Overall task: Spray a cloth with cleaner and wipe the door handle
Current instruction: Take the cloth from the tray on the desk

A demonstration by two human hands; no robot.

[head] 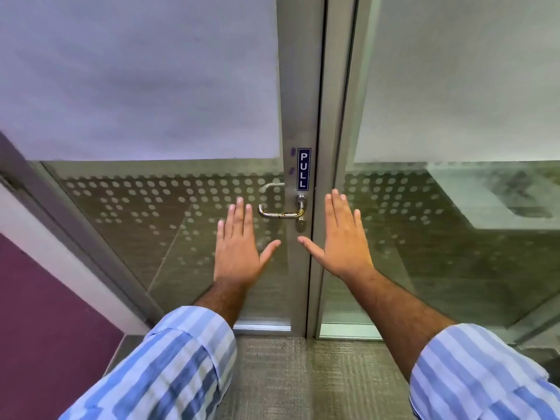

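Brushed-steel lever door handle (280, 213) sits on grey metal door frame (298, 101), between both hands; left hand (239, 248) and right hand (339, 237) flat, fingers spread, empty; blue PULL sticker (304, 169) above.

Hands flanking silver metal lever door handle (280, 213) on glass door.
Flat-spread left hand (239, 245) just left of and below the handle; flat-spread right hand (344, 241) right of it, over the frame seam. Blue PULL sign (303, 169) directly above the handle, round metal lock cylinder (300, 226) directly below.
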